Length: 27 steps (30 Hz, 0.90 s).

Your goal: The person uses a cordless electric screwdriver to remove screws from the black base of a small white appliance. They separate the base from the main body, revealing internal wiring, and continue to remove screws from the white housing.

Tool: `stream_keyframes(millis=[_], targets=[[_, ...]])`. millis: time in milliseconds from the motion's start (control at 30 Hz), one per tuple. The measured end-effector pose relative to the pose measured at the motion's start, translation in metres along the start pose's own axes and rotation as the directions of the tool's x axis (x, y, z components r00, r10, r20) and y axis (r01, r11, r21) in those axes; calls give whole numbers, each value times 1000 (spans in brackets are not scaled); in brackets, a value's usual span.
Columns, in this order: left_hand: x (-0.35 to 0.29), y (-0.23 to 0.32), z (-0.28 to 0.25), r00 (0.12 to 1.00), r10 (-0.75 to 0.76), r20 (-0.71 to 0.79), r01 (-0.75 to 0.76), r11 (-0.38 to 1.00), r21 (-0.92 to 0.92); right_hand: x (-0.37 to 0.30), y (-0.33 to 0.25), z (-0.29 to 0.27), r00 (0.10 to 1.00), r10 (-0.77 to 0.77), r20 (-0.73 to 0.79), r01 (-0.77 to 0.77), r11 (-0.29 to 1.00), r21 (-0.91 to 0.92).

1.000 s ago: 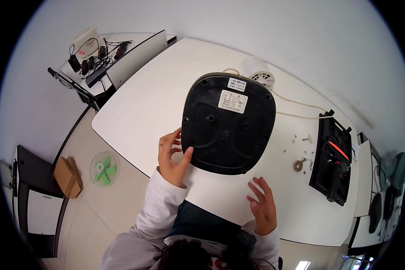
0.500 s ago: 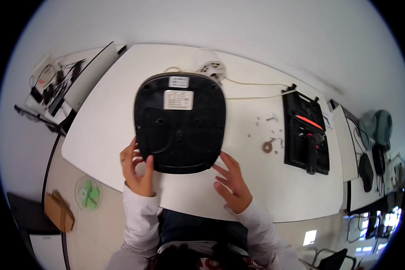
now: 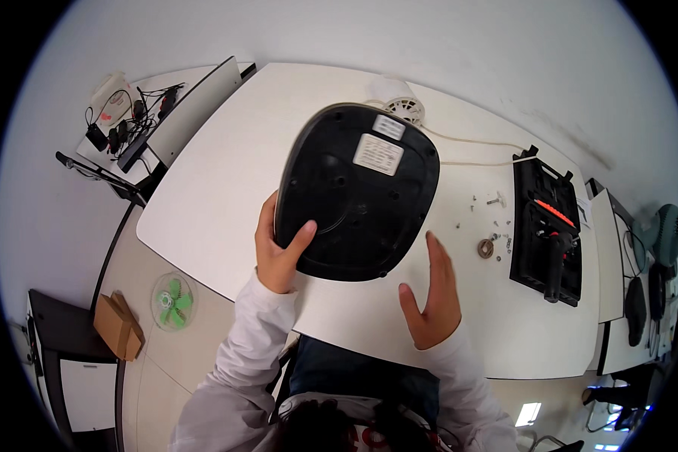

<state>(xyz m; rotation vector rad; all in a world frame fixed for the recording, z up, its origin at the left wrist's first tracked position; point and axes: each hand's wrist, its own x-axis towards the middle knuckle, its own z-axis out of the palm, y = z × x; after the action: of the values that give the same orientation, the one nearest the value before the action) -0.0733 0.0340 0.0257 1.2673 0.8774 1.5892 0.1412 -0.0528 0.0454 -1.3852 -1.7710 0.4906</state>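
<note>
In the head view, the left hand (image 3: 279, 258) holds the black base (image 3: 354, 245) by its lower left edge over the white table (image 3: 203, 188), thumb on the labelled face; the base sits turned clockwise compared with half a second ago. The right hand (image 3: 437, 305), then at its lower right corner, is now apart, thumb and fingers spread

Black base (image 3: 358, 215) in left grip (image 3: 277, 262) above white table (image 3: 226, 181), right grip (image 3: 435, 305) near
</note>
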Motion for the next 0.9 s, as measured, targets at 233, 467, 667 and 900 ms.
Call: stream_keyframes(millis=[233,467,667,900], targets=[[21,16,42,991,131,-12,-130,990,60,59,-33,26,985,64,-162,62,737,673],[57,45,66,788,463,407,-616,615,493,93,-20,4,955,270,-122,-47,544,837],[44,45,92,615,357,703,-787,213,580,64,20,-9,950,312,26,-139,346,928],[32,40,103,430,325,842,-868,-108,485,37,29,-8,943,328,59,-91,83,992]])
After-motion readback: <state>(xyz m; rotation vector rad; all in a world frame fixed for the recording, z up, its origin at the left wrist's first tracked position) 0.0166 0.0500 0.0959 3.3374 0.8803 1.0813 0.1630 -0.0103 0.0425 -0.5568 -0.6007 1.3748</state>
